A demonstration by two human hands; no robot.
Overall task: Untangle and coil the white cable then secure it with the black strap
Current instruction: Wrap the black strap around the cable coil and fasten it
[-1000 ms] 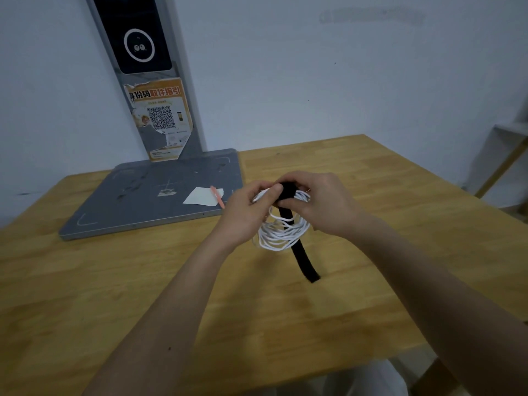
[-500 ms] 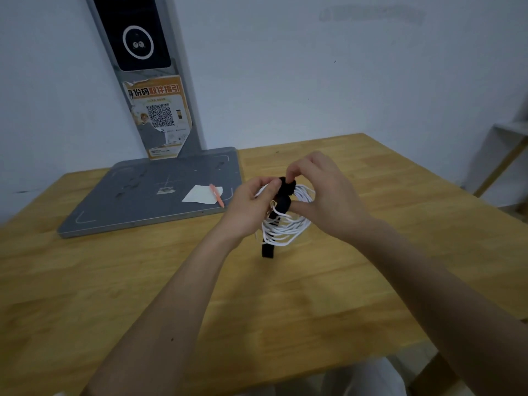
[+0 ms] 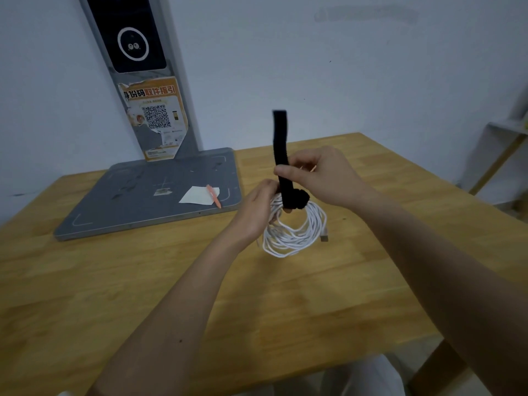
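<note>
The white cable [image 3: 297, 235] hangs as a round coil above the wooden table [image 3: 143, 281], with a plug end showing at its right side. My left hand [image 3: 257, 212] grips the top left of the coil. The black strap [image 3: 281, 150] is wound around the coil's top in a thick wrap, and its free end stands straight up. My right hand [image 3: 323, 175] pinches that upright strap between thumb and fingers just above the wrap.
A grey stand base [image 3: 120, 201] lies on the table at the back left, with a white paper slip [image 3: 200, 194] and an orange pen [image 3: 213, 195] on it. Its post [image 3: 137, 67] with a screen and QR poster rises against the wall. A shelf [image 3: 503, 155] stands at the far right.
The strap's free end, which hung below the coil, has been pulled up and now points straight up in my right hand. The coil hangs lower and more open.
</note>
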